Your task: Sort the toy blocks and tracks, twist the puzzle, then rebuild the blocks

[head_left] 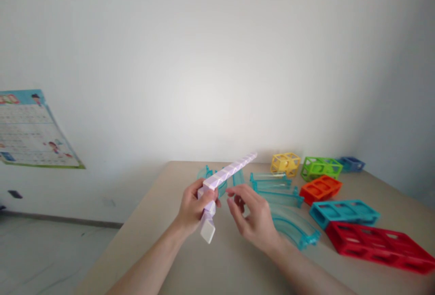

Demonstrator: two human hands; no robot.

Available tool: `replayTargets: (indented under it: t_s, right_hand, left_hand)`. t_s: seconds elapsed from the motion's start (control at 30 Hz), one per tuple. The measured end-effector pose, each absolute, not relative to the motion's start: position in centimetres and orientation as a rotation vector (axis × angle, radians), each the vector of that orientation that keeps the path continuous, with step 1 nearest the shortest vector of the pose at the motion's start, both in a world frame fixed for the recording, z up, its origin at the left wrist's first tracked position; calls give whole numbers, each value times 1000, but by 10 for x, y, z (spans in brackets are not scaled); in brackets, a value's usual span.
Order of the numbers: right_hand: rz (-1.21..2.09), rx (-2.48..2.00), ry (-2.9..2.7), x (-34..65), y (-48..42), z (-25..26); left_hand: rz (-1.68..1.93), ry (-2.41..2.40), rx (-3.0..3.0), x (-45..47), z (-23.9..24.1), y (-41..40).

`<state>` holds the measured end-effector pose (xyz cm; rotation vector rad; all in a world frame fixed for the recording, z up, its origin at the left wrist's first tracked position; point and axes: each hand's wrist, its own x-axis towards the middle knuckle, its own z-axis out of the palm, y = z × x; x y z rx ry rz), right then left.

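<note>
A lilac and white snake puzzle is in my left hand, gripped around its bent lower part. Its long straight section points up and to the right, away from me, while a short pale end piece sticks out below my thumb. To the right of it, my right hand hovers with fingers curled and thumb apart, holding nothing. A small gap separates its fingertips from the puzzle. Part of the puzzle is hidden behind my left fingers.
Clear teal track pieces lie behind and beside my right hand. Farther right stand open-frame blocks: yellow, green, orange, turquoise, red and blue. A wall borders the table at the back.
</note>
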<state>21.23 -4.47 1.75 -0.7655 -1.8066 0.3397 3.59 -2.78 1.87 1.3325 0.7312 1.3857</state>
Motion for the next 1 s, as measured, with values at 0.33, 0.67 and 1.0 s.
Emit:
replayTargets:
  t_s: [0.33,0.67,1.0]
  right_hand:
    - [1654,-552,-910,207,-40,16]
    - [1619,-432,-849,209,-39,14]
    - [1586,-369,-885,208,-39,10]
  left_hand:
    - [1013,740,1720,35,12,-37]
    - [1264,856,1936,31,16,-35]
    - [1387,737,2306,31,14,-32]
